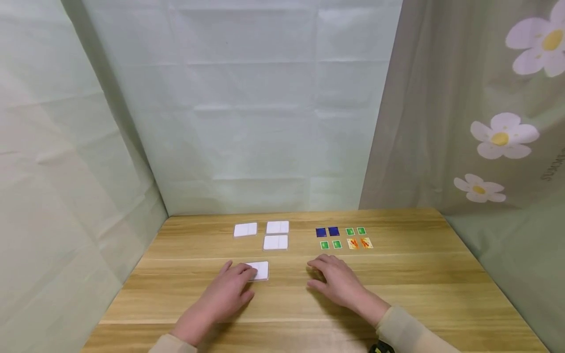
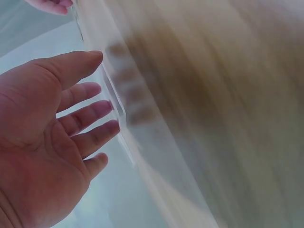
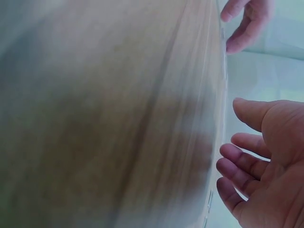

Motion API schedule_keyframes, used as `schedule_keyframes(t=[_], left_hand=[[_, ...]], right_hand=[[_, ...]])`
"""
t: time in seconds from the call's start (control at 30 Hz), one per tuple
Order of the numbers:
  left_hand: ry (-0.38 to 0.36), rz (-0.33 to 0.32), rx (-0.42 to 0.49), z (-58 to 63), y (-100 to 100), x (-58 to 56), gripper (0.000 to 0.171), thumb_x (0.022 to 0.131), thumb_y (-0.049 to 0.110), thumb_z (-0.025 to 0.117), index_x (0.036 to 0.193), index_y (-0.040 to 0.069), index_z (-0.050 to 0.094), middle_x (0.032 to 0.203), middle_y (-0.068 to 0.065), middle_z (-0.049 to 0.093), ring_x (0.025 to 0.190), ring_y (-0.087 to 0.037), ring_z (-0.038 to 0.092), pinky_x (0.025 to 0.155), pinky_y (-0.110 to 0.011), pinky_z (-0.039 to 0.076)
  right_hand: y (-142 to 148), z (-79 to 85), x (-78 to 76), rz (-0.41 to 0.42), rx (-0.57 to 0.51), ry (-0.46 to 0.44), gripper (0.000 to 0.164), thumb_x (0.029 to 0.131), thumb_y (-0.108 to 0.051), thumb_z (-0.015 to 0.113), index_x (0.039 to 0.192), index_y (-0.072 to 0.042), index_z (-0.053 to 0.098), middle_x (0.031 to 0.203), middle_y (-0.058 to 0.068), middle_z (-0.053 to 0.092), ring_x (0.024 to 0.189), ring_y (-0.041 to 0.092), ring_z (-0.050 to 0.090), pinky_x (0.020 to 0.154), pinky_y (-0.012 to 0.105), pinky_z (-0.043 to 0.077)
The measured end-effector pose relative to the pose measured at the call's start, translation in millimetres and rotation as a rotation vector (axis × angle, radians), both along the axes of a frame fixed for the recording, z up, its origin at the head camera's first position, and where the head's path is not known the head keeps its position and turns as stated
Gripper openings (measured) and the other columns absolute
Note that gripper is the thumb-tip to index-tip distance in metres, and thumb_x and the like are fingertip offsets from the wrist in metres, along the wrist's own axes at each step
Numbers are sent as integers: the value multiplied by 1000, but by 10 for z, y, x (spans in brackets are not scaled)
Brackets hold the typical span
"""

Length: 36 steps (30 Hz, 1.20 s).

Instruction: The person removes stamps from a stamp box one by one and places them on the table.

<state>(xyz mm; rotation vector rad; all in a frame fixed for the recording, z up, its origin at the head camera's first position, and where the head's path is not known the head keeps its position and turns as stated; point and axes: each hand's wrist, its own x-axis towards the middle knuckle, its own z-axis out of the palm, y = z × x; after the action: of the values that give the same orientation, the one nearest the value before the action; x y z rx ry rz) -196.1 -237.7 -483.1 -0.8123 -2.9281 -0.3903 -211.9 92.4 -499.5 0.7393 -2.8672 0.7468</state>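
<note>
My left hand [image 1: 224, 293] reaches over the near white card [image 1: 261, 270], its fingertips on the left part of that card and its fingers loosely extended. A faint line runs down the middle of the white cards. In the left wrist view the left hand's fingertips [image 2: 114, 127] lie right at the edge of a clear-rimmed flat piece [image 2: 122, 114]. To the right, my right hand [image 1: 339, 283] is over the wooden table [image 1: 291, 304], relaxed and holding nothing. The right wrist view has its thumb apart from the slightly bent fingers [image 3: 230, 171].
Farther back lie a single white card [image 1: 245, 230] and two more, one white card [image 1: 277, 227] behind another [image 1: 275, 242]. Beyond my right hand are small square cards: two dark blue [image 1: 321, 232], several green [image 1: 324, 245] and two orange [image 1: 352, 243]. Pale curtains [image 1: 265, 122] enclose the table.
</note>
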Motion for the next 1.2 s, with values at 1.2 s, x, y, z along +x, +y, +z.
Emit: schedule_keyframes(t=[1.2], left_hand=[[-77, 73, -47, -18, -285, -513, 51, 101, 20, 82, 145, -2, 67, 140, -23, 65, 134, -42, 62, 125, -67, 33]], right_hand=[[35, 71, 44, -30, 1, 51, 47, 101, -29, 84, 140, -5, 72, 142, 15, 69, 134, 39, 62, 114, 61, 49]])
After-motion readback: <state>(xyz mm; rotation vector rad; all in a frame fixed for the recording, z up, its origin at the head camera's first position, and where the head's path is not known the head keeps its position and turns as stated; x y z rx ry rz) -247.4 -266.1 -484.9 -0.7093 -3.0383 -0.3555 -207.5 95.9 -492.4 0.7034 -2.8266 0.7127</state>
